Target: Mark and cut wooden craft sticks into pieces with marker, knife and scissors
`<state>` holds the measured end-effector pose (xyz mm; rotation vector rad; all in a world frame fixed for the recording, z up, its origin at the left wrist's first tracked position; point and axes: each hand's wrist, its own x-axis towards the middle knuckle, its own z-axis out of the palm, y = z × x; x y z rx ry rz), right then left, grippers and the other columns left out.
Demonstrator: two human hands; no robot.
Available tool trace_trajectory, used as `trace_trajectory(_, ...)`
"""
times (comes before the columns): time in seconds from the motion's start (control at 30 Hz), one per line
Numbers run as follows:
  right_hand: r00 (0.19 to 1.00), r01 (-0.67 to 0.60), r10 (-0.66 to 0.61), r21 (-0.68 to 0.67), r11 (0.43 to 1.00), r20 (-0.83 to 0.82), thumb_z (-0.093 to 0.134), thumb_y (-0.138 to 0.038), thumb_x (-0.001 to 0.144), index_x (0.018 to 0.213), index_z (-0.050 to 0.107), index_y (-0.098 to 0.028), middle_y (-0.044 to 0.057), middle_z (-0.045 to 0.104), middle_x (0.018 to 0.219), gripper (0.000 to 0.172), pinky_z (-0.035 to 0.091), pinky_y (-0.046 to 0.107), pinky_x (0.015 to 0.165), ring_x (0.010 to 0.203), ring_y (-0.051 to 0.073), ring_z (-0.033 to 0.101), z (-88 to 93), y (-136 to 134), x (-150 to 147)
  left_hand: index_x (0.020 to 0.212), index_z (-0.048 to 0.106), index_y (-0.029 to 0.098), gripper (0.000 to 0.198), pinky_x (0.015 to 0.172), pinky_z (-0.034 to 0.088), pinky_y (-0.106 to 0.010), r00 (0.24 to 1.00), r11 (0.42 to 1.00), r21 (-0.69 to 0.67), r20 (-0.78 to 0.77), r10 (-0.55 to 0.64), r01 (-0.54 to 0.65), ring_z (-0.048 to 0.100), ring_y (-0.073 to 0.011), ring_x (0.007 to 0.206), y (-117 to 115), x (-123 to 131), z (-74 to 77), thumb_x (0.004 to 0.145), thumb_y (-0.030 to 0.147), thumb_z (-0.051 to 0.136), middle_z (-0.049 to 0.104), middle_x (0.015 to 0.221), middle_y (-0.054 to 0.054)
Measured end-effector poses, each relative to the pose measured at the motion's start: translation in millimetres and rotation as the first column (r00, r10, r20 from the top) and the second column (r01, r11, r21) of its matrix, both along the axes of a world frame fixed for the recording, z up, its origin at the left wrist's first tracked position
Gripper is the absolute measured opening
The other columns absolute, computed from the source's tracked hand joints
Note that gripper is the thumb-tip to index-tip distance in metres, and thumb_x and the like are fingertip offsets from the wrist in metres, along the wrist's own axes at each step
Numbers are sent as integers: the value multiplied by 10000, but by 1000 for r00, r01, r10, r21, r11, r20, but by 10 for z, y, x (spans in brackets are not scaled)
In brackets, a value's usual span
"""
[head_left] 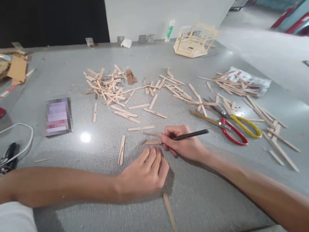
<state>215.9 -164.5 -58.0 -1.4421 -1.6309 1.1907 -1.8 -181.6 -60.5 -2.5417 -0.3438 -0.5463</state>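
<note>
In the head view, my right hand (183, 144) pinches a slim black pen-like tool (192, 134), whose back end points right. Its working tip is hard to make out beside the right fingers. A short length of wooden craft stick (153, 142) shows just left of those fingertips. Close by on the left, my left hand (144, 173) rests on the table with its fingers curled in; whatever they may hold is hidden. A single craft stick (141, 128) lies flat beyond the hands, and another stick (122, 150) lies left of them. Nearest my body is a long craft stick (171, 218).
A heap of craft sticks (106, 86) lies beyond the hands. To the right are red-handled snips (233, 135), yellow-handled scissors (245, 125) and more sticks. A small stick frame (195, 42) stands at the back. On the left are a phone (57, 117) and a white cable (29, 131).
</note>
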Motion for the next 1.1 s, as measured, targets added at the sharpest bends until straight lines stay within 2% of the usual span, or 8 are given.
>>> trace_trajectory(0.17, 1000, -4, 4, 9, 1000, 4, 644, -570, 954, 625, 524, -215, -31, 574, 478, 499, 362, 230, 391, 352, 84, 476, 10, 7, -5, 1091, 696, 6, 217, 978, 526, -409, 997, 998, -29, -38, 61, -62, 744, -291, 1071, 9, 10, -8, 1003, 156, 566, 770, 1127, -236)
trace_trajectory(0.37, 1000, 2, -1, 5, 1000, -3, 653, -562, 943, 615, 514, -215, -29, 573, 485, 497, 355, 230, 387, 353, 83, 478, 28, 14, -24, 1053, 700, 11, 266, 958, 535, -393, 998, 998, 12, 0, 67, -67, 759, -290, 1029, 22, 31, -25, 1019, 240, 569, 784, 1067, -227)
trace_trajectory(0.7, 1000, 6, -6, -4, 1000, -4, 662, -535, 943, 615, 517, -217, -36, 554, 464, 479, 333, 235, 387, 347, 84, 463, 39, 2, -26, 1072, 701, 8, 304, 909, 565, -367, 998, 998, 1, 6, 56, -56, 769, -293, 1048, 15, 20, -17, 1042, 265, 544, 788, 1079, -229)
trace_trajectory(0.9, 999, 3, -5, 45, 999, 36, 635, -518, 971, 598, 529, -211, -46, 515, 425, 494, 344, 232, 404, 343, 82, 460, 36, -7, -34, 1069, 694, -21, 322, 889, 579, -375, 999, 999, -2, 20, 44, -44, 777, -314, 1035, 19, 23, -34, 1036, 273, 567, 782, 1066, -257)
trace_trajectory(1.1, 1000, -5, 4, 46, 999, 22, 640, -512, 964, 586, 525, -210, -44, 512, 414, 498, 336, 230, 394, 334, 85, 460, 39, 5, -34, 1064, 711, -6, 295, 883, 603, -358, 999, 999, 4, 15, 40, -40, 780, -308, 1036, 17, 19, -15, 1026, 247, 564, 788, 1068, -234)
